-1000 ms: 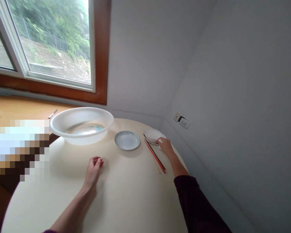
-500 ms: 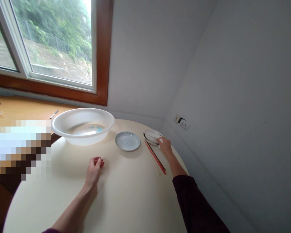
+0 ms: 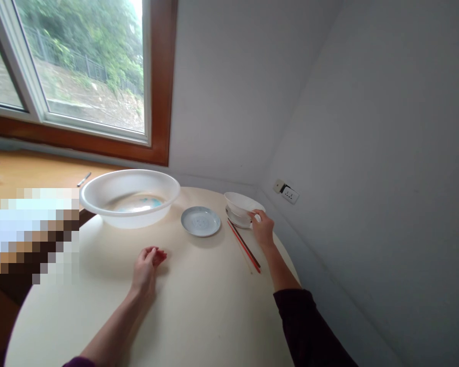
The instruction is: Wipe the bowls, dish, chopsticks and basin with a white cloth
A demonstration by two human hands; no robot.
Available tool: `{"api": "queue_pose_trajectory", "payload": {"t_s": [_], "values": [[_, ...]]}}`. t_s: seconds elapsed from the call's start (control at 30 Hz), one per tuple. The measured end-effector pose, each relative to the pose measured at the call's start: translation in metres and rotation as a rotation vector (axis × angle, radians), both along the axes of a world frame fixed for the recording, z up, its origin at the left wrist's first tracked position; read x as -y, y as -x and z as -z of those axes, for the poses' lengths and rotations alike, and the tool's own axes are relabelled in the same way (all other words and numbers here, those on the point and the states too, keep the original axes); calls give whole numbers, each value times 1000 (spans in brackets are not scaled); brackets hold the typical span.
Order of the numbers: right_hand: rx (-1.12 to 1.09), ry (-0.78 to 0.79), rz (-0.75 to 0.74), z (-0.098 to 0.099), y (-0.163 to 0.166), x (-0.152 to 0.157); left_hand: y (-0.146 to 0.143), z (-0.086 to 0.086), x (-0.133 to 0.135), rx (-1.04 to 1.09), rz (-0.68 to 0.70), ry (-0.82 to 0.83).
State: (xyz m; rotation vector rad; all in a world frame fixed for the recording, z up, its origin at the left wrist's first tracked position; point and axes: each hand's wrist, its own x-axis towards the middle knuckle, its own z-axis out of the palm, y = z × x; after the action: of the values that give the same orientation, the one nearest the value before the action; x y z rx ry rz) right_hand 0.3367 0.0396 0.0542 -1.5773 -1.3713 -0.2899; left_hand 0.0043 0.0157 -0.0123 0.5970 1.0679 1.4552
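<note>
A white bowl (image 3: pixel 239 204) is tilted above another white dish (image 3: pixel 235 220) near the table's right edge. My right hand (image 3: pixel 262 226) grips the bowl by its near right rim, thumb and fingers closed on it. Just in front lie chopsticks (image 3: pixel 245 247), a red one and a dark brown one side by side, with a thin pale stick next to them. To their left sits a round grey-blue plate (image 3: pixel 201 221). My left hand (image 3: pixel 148 262) hovers over or rests on the table, fingers loosely curled and apart, holding nothing.
A large translucent plastic basin (image 3: pixel 130 219) stands at the back left of the round cream table (image 3: pixel 199 306). Beyond it, a pen (image 3: pixel 84 179) lies on a wooden desk (image 3: pixel 42 168). Walls close in behind and to the right, with a socket (image 3: pixel 290 194).
My right hand has raised the white bowl off the dish beneath it, tilting it. My left hand's fingers have loosened slightly; the plate, basin and chopsticks stay put.
</note>
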Motion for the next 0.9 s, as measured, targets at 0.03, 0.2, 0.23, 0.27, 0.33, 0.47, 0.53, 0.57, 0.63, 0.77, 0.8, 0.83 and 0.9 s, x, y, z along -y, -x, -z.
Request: {"api": "queue_pose_trajectory", "payload": {"t_s": [0.03,0.2,0.23,0.27,0.33,0.47,0.53,0.57,0.63,0.77,0.8,0.83,0.9], "values": [[15,-61,-30,-2,8,7,-1,-3,1,50,45,25],[54,-163,-135,6,54,48,-8,-15,12,337,290,197],[55,-158,-158,10,63,56,-10,-17,14,396,335,228],[61,-144,-198,14,73,64,-12,-19,17,439,395,249],[90,-156,-295,22,92,78,-16,-21,23,518,563,246],[166,-208,-484,40,127,93,-23,-21,33,659,758,153],[189,-226,-547,48,141,96,-25,-21,36,722,785,76],[193,-226,-567,52,146,97,-25,-21,36,749,778,49],[193,-210,-598,59,153,98,-25,-20,36,788,739,23],[197,-191,-641,67,156,100,-23,-14,31,777,664,23],[193,-195,-651,68,156,100,-22,-13,30,757,649,28],[191,-196,-665,68,157,101,-22,-11,29,734,631,33],[198,-180,-703,67,157,101,-21,-10,28,686,586,46]]}}
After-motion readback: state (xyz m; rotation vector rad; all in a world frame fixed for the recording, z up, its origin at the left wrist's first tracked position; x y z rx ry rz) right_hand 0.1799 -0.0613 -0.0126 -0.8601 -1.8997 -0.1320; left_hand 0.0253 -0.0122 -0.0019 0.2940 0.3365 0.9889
